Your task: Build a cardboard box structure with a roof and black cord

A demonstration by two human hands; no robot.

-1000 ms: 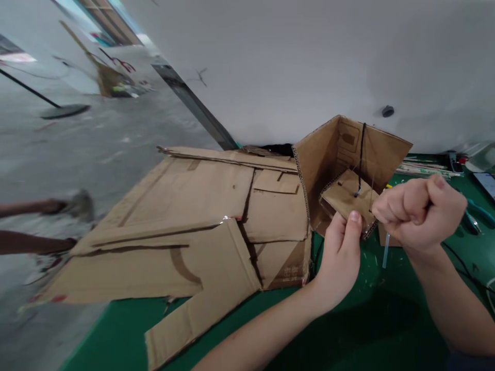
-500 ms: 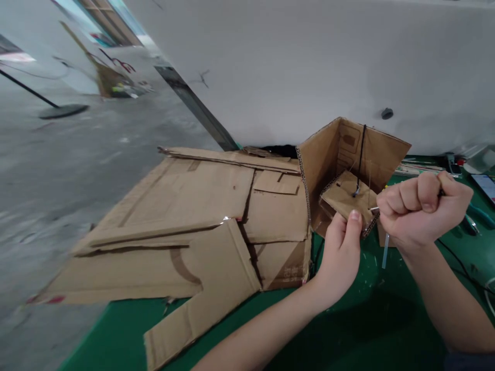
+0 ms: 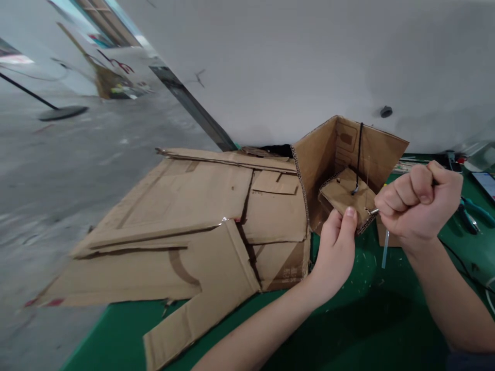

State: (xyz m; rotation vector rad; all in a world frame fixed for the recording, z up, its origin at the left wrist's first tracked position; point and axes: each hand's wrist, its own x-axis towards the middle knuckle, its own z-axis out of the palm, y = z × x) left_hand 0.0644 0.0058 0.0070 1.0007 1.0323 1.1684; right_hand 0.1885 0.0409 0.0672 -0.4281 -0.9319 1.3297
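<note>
My left hand [image 3: 337, 247] pinches the near edge of a small cardboard platform [image 3: 344, 198] that hangs by a black string [image 3: 359, 154] inside an upright folded cardboard corner [image 3: 320, 154]. My right hand [image 3: 419, 203] is clenched in a fist round a thin metal-tipped tool [image 3: 373, 211]. Its point touches the platform's right edge. Most of the tool is hidden inside the fist.
Large flat cardboard sheets [image 3: 185, 226] lie on the green table [image 3: 348, 319] to the left. A clear stick [image 3: 384, 249] stands below the platform. Teal-handled pliers [image 3: 469, 214], a phone [image 3: 488, 183] and a black cable [image 3: 462, 265] lie at the right. A white wall rises behind.
A person's legs at the far left have gone out of view. My right fist has turned and shifted slightly, bringing the tool tip to the platform edge. My left hand keeps its hold.
</note>
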